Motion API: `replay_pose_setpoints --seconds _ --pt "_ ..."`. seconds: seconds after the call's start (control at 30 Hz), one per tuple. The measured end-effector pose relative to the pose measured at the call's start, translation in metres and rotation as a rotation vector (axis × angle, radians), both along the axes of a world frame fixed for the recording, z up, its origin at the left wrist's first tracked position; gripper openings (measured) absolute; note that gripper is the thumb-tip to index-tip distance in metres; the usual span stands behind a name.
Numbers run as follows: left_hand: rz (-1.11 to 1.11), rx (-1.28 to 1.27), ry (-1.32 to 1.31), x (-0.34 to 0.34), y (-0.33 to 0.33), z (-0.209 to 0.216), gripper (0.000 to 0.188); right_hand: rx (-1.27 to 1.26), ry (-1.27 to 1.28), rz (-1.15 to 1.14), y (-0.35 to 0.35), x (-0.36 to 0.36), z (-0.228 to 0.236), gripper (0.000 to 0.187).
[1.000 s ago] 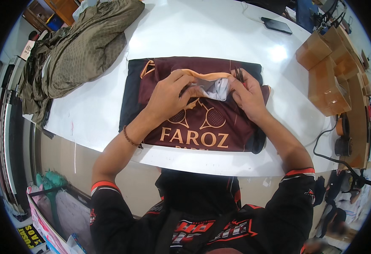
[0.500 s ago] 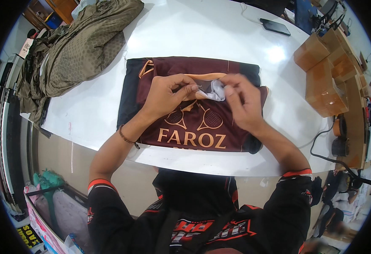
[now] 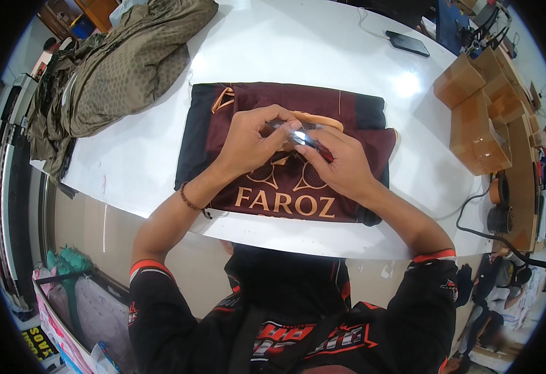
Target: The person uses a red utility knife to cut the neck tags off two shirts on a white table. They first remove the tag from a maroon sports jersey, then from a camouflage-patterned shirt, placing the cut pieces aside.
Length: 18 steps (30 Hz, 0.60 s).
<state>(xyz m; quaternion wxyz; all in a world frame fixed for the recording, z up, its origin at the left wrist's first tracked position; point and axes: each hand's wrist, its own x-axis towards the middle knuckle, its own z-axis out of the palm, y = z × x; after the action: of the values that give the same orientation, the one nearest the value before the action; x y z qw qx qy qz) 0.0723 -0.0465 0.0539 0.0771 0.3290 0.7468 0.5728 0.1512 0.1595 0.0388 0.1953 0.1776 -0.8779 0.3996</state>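
A folded maroon and black jersey (image 3: pixel 285 100) lies on the white table, with orange racket figures and lettering on its front. At the jersey's orange-edged collar (image 3: pixel 320 120) my left hand (image 3: pixel 254 137) is closed, thumb and fingers pinching the neck fabric. My right hand (image 3: pixel 341 159) is closed beside it, around a small tool (image 3: pixel 302 138) with a shiny metal end and what looks like a dark red part. The tool's end meets the left fingertips at the collar. Fingers cover most of the tool, so its exact kind is hidden.
Olive patterned cloth (image 3: pixel 129 81) is heaped at the table's far left. A black phone (image 3: pixel 408 43) with a cable lies at the far right. Open cardboard boxes (image 3: pixel 478 131) stand along the right edge, near a black cable (image 3: pixel 469 202). The white table (image 3: pixel 273 43) curves toward me.
My right hand has moved left and in against my left hand, and the shiny tool now shows between them. The whitish inner collar fabric, lifted before, is now mostly covered.
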Motion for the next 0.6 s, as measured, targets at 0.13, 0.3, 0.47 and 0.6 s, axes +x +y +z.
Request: replay_pose_setpoints --seconds 0.13,0.3,0.47,0.6 --pt "-0.009 -0.012 0.034 0.003 0.001 0.001 0.021 -0.006 0.014 0.007 -0.002 -0.001 -0.003 0.027" --pt "0.004 -0.039 0.154 -0.002 0.001 -0.002 0.018 -0.002 -0.053 0.012 0.005 -0.003 -0.006 0.029" --pt "0.166 0.06 0.075 -0.009 -0.013 0.019 0.011 -0.123 0.024 -0.012 0.004 0.0 0.006 0.03" --pt "0.609 0.3 0.263 -0.062 -0.077 0.04 0.013 -0.206 0.052 -0.117 0.019 -0.003 0.013 0.027"
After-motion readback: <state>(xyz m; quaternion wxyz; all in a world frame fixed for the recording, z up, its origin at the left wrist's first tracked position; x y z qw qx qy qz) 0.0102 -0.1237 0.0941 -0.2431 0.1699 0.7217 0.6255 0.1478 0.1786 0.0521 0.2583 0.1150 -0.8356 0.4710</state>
